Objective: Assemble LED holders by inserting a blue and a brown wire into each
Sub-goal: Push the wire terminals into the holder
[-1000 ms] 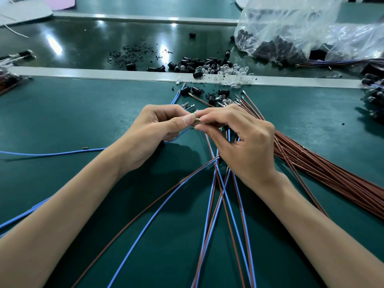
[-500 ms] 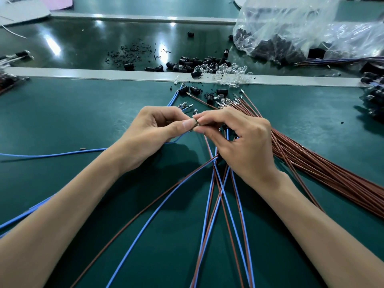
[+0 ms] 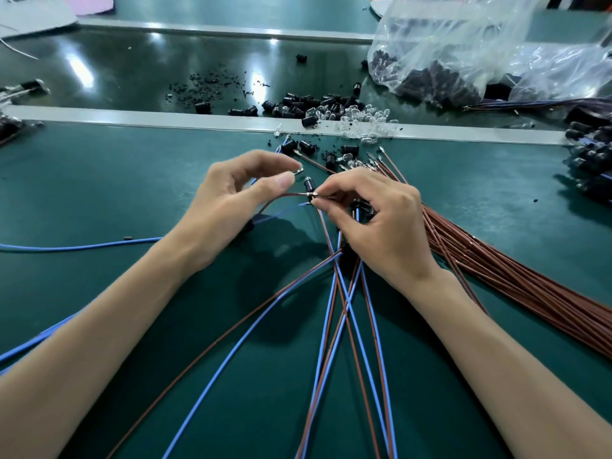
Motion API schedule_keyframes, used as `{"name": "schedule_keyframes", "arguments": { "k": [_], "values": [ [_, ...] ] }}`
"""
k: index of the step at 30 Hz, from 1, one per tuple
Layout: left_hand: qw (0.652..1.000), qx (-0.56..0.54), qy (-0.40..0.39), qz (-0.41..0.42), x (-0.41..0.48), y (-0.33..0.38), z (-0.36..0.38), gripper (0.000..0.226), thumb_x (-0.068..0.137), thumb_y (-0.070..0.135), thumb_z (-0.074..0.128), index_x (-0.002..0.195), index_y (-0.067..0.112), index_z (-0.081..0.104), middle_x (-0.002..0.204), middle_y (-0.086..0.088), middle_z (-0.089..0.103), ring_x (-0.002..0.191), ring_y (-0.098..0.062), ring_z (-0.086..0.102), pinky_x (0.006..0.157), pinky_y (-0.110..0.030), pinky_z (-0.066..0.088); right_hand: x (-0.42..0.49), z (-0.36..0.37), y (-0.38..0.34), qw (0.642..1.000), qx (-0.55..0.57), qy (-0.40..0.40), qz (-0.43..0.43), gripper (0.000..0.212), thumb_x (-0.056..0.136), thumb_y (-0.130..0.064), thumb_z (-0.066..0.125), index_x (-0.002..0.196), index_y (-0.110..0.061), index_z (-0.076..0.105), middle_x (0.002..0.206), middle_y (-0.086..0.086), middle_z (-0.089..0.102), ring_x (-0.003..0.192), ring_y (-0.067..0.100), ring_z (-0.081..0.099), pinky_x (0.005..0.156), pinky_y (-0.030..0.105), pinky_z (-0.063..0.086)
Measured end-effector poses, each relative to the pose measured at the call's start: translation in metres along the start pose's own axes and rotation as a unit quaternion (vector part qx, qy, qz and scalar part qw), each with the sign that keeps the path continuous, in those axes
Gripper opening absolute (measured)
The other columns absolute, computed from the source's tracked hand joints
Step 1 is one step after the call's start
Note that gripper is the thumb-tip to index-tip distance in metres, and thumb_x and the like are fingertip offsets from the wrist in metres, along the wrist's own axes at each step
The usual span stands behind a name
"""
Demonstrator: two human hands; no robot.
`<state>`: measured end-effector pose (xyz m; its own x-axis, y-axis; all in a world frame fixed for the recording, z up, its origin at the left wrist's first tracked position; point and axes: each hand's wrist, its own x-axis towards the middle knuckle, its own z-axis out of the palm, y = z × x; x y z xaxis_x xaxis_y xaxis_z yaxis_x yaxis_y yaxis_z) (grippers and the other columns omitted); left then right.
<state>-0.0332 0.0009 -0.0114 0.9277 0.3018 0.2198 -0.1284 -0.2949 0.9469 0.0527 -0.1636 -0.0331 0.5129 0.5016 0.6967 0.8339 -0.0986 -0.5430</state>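
Observation:
My left hand (image 3: 238, 197) pinches a small shiny clear part (image 3: 299, 171) between thumb and forefinger. My right hand (image 3: 377, 223) pinches the metal terminal of a brown wire (image 3: 284, 197) at its fingertips; that wire curves left under my left hand. A blue wire tip (image 3: 302, 204) sits just below it, blurred. A black LED holder (image 3: 309, 185) shows between the two hands; whether either hand holds it I cannot tell. Several blue and brown wires (image 3: 344, 313) fan out across the green mat from under my right hand.
A thick bundle of brown wires (image 3: 516, 276) lies to the right. Loose black holders (image 3: 298, 106) and clear LEDs (image 3: 361, 122) are scattered along the grey rail (image 3: 132, 115). A plastic bag of holders (image 3: 440, 61) sits far right. More black parts (image 3: 592, 160) lie at the right edge.
My hands, which met at the fingertips, have drawn apart. The left thumb and forefinger lifted away up-left with the small part; the brown wire's terminal stays in my right fingertips.

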Motion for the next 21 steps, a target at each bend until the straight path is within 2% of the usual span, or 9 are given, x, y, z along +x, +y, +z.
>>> {"name": "schedule_keyframes", "arguments": {
  "k": [2,4,6,8,12,15,19,21],
  "values": [
    [0.999,0.050,0.012,0.015,0.003,0.002,-0.013,0.022,0.081,0.029,0.059,0.099,0.019,0.068,0.086,0.016,0.064,0.077,0.004,0.057,0.074,-0.009,0.041,0.000,0.000,0.002,1.000,-0.005,-0.007,0.010,0.007,0.079,-0.003,0.075,0.084,-0.001,0.070,0.082,0.005,0.070,0.074,0.008,0.060,0.075,0.007,0.044],
    [0.986,0.158,-0.018,0.053,0.005,0.002,-0.029,0.027,0.079,0.039,0.063,0.094,0.018,0.068,0.081,0.018,0.063,0.071,0.003,0.054,0.068,-0.010,0.040,0.000,-0.001,0.002,1.000,-0.003,-0.004,0.022,0.006,0.078,-0.002,0.075,0.082,-0.002,0.070,0.080,0.003,0.069,0.073,0.009,0.060,0.072,0.005,0.043],
    [0.942,0.312,-0.057,0.111,0.006,-0.004,-0.043,0.041,0.073,0.054,0.060,0.085,0.016,0.070,0.080,0.010,0.062,0.076,-0.011,0.053,0.071,-0.021,0.041,0.001,-0.003,0.003,0.999,0.016,0.004,0.047,0.005,0.078,-0.003,0.075,0.082,-0.004,0.071,0.077,-0.001,0.068,0.071,0.008,0.062,0.070,0.005,0.044],
    [0.900,0.404,-0.089,0.136,0.007,-0.010,-0.049,0.047,0.070,0.063,0.057,0.077,0.018,0.069,0.076,0.008,0.061,0.076,-0.016,0.050,0.071,-0.028,0.041,0.002,-0.005,0.004,0.995,0.050,0.006,0.092,0.006,0.079,-0.007,0.075,0.083,-0.010,0.072,0.074,-0.008,0.067,0.066,0.002,0.062,0.067,0.009,0.045],
    [0.895,0.395,-0.137,0.155,0.009,-0.016,-0.051,0.040,0.074,0.061,0.065,0.068,0.022,0.066,0.071,0.013,0.059,0.075,-0.012,0.050,0.067,-0.028,0.042,0.003,-0.009,0.008,0.984,0.100,0.015,0.146,0.014,0.079,-0.013,0.075,0.080,-0.026,0.070,0.073,-0.013,0.068,0.063,-0.001,0.060,0.065,0.016,0.048],
    [0.888,0.402,-0.143,0.171,0.011,-0.020,-0.050,0.025,0.077,0.045,0.073,0.070,0.023,0.064,0.072,0.017,0.057,0.074,-0.009,0.047,0.067,-0.026,0.039,0.004,-0.011,0.009,0.980,0.120,0.028,0.159,0.019,0.079,-0.011,0.075,0.078,-0.028,0.068,0.073,-0.012,0.069,0.062,0.001,0.060,0.064,0.015,0.048],
    [0.896,0.403,-0.074,0.172,0.011,-0.027,-0.043,0.013,0.084,0.026,0.069,0.081,0.017,0.061,0.073,0.013,0.054,0.070,-0.003,0.046,0.064,-0.011,0.034,0.007,-0.016,0.010,0.976,0.125,0.038,0.173,0.022,0.079,-0.008,0.075,0.077,-0.029,0.068,0.071,-0.014,0.069,0.062,0.001,0.061,0.065,0.016,0.050],
    [0.902,0.396,-0.036,0.168,0.010,-0.029,-0.038,0.012,0.087,0.023,0.068,0.086,0.014,0.060,0.072,0.007,0.057,0.062,-0.007,0.046,0.061,-0.013,0.035,0.007,-0.018,0.011,0.976,0.125,0.041,0.172,0.022,0.079,-0.008,0.075,0.078,-0.028,0.068,0.069,-0.016,0.068,0.062,-0.001,0.061,0.064,0.013,0.048]
  ]
}}
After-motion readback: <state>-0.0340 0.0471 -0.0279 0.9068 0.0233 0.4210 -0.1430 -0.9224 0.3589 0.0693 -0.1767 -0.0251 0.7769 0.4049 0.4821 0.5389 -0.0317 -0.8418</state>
